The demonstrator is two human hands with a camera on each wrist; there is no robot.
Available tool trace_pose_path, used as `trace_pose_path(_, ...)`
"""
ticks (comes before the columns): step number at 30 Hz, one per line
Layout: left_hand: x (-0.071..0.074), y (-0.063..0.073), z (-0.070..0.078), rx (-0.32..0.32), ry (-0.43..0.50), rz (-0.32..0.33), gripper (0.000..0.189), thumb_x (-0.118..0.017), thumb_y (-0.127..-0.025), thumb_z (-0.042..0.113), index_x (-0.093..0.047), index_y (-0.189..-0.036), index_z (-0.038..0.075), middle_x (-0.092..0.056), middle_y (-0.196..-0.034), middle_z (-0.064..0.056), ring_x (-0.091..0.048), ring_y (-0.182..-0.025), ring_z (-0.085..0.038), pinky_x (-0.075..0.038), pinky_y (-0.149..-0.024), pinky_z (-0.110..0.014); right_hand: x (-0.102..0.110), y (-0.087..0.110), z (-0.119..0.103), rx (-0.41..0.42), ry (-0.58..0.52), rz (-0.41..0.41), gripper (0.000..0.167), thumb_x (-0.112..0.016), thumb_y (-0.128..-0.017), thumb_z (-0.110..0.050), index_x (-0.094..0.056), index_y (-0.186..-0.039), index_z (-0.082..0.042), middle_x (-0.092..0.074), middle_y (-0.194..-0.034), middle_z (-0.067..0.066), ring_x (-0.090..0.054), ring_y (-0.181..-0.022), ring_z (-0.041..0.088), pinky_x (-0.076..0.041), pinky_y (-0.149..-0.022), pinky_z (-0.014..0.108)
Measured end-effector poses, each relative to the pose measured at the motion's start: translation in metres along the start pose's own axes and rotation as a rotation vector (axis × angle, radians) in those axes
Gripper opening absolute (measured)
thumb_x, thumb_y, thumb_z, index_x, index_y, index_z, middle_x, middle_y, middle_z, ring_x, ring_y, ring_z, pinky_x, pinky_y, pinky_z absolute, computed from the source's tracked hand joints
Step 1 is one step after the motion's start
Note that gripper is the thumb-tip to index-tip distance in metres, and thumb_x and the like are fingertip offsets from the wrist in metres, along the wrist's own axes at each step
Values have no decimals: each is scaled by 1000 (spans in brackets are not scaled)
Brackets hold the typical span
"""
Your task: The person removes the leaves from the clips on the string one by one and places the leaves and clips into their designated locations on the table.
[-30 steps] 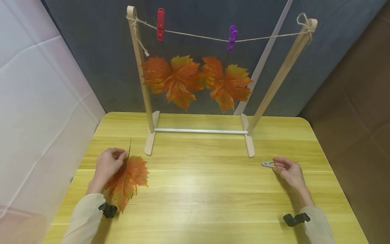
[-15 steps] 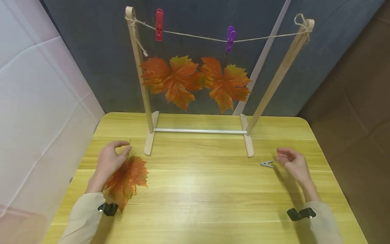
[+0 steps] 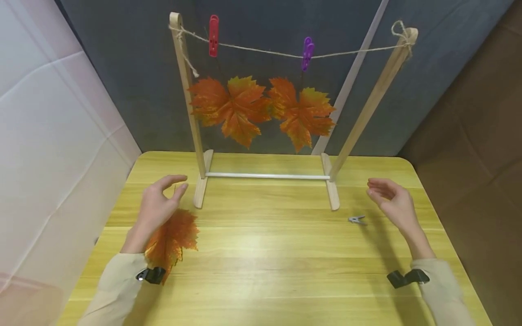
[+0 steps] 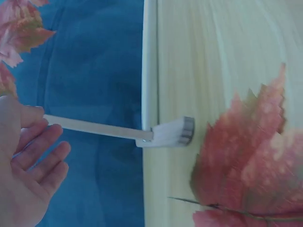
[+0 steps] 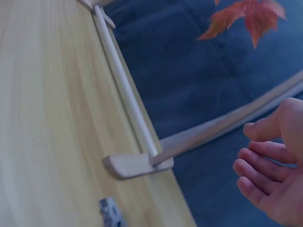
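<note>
An orange maple leaf lies on the left of the table, its thin dark stem pointing away. My left hand is raised over it, thumb and forefinger spread with nothing held. In the left wrist view the leaf and its stem are apart from the fingers, and my forearm hides part of the leaf in the head view. A grey clothespin rests on the table at the right. Beyond it, my right hand hovers with loosely bent fingers, holding nothing; the right wrist view shows the clothespin away from that hand.
A wooden stand with a left post, a right post and a white bottom rod stands at the back. From its string, a red clothespin and a purple clothespin hang two more orange leaves.
My right hand has let go of the grey clothespin and moved up and away from it. My left hand has released the leaf's stem, opened wider and risen forward.
</note>
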State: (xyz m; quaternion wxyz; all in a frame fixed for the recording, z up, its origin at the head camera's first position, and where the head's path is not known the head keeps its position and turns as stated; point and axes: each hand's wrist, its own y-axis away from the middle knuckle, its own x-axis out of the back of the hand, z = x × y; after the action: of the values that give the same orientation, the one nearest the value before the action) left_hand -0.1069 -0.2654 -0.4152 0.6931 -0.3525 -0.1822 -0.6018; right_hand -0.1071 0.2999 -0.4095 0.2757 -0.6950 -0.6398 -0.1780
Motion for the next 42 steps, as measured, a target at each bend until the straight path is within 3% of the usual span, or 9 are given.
trace_pose_path(6,-3,-3,15,-62,65,47,26,-66,-100,22,-73,-121,9,-73,-122,-13,-64,-121,-39,-48,-102,-55,0,-6,-26,87,-7,31,34,-69,-97,-15,-66,-128,-2,-71,-120,15,-61,-97,-14,-46,-87,4)
trace_pose_path(11,-5,-9,36,-95,127,66,24,-67,-99,23,-74,-120,13,-75,-120,-6,-68,-116,-27,-47,-100,-23,0,-7,-49,112,4,63,35,-68,-98,-18,-66,-128,0,-70,-122,21,-58,-97,-17,-44,-89,4)
trace_pose_path(14,-5,-13,50,-119,158,68,22,-68,-98,19,-75,-119,14,-75,-119,-4,-68,-113,-17,-43,-97,-14,1,-7,-62,124,-6,85,35,-68,-98,-18,-66,-128,0,-70,-121,20,-59,-98,-16,-44,-90,5)
trace_pose_path(20,-5,-19,74,-190,190,83,22,-69,-97,16,-76,-118,14,-76,-117,-2,-68,-110,-8,-44,-97,-13,1,-9,-85,161,-46,97,34,-68,-97,-16,-66,-128,-2,-71,-121,10,-61,-101,-11,-45,-92,7)
trace_pose_path(33,-1,-39,114,-349,268,95,25,-69,-96,10,-75,-120,14,-75,-118,-2,-69,-110,-16,-47,-99,-17,-4,-19,-135,237,-174,176,31,-69,-96,-11,-68,-125,1,-69,-110,-17,-64,-104,-1,-46,-100,17)
trace_pose_path(36,-4,-48,125,-382,287,85,25,-69,-96,10,-75,-121,12,-75,-120,-3,-70,-110,-19,-49,-99,-20,-2,-22,-143,265,-199,190,30,-68,-96,-8,-68,-124,2,-69,-110,-18,-65,-104,0,-47,-99,17)
trace_pose_path(42,-9,-59,147,-431,340,57,28,-69,-96,9,-72,-124,8,-73,-124,-4,-70,-112,-22,-54,-99,-31,3,-30,-162,282,-250,211,30,-68,-95,-8,-68,-124,1,-72,-114,-5,-67,-106,4,-49,-99,18)
